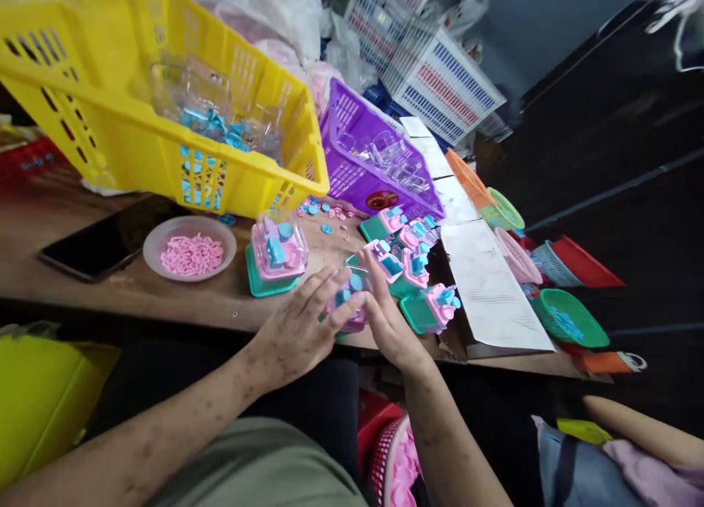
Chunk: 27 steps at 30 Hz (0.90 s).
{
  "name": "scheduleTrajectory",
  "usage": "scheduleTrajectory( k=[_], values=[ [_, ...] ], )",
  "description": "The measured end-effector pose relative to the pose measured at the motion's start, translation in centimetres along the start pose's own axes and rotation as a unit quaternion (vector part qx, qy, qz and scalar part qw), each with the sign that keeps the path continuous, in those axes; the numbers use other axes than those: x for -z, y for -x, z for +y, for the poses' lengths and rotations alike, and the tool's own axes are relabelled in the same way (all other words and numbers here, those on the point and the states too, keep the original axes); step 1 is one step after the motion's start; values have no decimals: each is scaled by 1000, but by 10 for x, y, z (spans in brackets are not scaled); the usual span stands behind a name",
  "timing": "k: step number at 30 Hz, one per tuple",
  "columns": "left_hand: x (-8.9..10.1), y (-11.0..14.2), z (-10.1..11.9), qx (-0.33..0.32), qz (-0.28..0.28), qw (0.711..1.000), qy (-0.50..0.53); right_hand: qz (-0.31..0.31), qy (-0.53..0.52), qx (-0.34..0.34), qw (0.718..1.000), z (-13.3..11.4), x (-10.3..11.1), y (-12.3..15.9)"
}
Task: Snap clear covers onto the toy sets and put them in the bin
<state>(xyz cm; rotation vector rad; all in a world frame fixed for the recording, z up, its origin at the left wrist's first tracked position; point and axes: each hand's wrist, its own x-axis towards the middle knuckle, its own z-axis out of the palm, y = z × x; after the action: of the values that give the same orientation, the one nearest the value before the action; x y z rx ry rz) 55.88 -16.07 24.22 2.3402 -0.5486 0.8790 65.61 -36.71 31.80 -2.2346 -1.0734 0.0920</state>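
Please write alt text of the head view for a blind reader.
The left hand and right hand cup a pink and blue toy at a wooden table. Nearby: similar toy, bowl of pink pieces, yellow basket, purple basket.

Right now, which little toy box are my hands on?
The clear-covered toy box between your left hand and right hand; its covered twin by the bowl of pink pieces is untouched.

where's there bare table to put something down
The tabletop's front strip is bare in front of the phone and bowl, up to the covered toy. It's crowded beyond and beside the right hand, where toys reach near the white flap.
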Motion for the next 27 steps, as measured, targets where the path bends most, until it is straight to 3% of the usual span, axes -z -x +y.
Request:
scheduleTrajectory(
  k=[3,6,10,14,18,20,23,25,27],
  values=[
    [12,-11,-3,-18,-15,997,-80,65,89,36,993,9,16,-25],
    [18,-25,-7,12,9,988,-153,149,195,-23,969,31,37,-42],
    [16,-27,7,40,64,987,-143,40,271,-129,953,42,44,-42],
    [-15,-13,29,59,5,998,32,-25,259,-179,949,11,46,-17],
    [-50,-12,25,107,-47,988,100,-77,206,-143,965,-16,87,-19],
    [-60,-15,16,92,-55,988,111,-50,204,-123,970,-16,118,-51],
    [-73,-14,0,63,-37,990,124,14,236,-102,966,-3,153,-139],
    [-85,-8,-8,41,-31,990,134,22,253,-114,961,11,156,-211],
    [-99,-2,-13,23,-41,990,131,23,265,-117,957,25,142,-282]
  ],
)
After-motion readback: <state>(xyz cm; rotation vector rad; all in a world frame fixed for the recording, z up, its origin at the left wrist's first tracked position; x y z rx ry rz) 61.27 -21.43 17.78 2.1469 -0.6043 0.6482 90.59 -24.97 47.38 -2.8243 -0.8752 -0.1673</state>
